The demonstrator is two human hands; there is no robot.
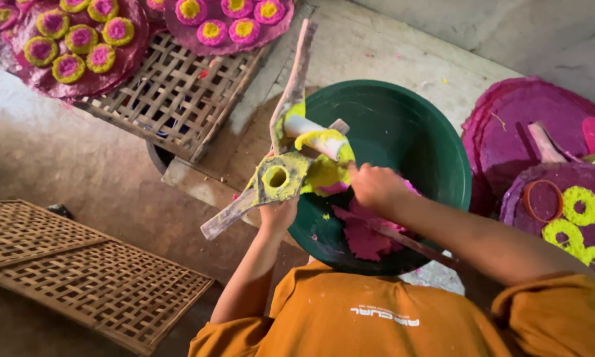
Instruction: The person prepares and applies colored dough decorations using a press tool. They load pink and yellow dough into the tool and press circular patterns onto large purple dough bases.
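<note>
A round dark-green plastic basin sits in front of me, and I place everything by it. There are no packages or signs around it; the only lettering is a small white print on the chest of my orange shirt, just below the basin.

Counted: one basin; one lump of magenta paste inside its near wall; one flat wooden stencil paddle with a round hole, smeared yellow-green, at the basin's left rim; one white cylindrical roller coated in yellow paste, just over that rim; two woven bamboo racks, one up-left of the basin and one down-left of it on the floor; at least ten pink-and-yellow rings on the magenta sheets far up-left; three whole yellow rings and part of a fourth, plus one orange hoop, on the purple discs right of the basin.

My left hand rises from below the basin's left rim, forearm upright, fingers clamped on the stencil paddle from beneath; my right hand reaches across the basin from the right, forearm slanting, fingers closed around the roller's handle, holding the roller close against the paddle; I cannot tell whether they touch.
</note>
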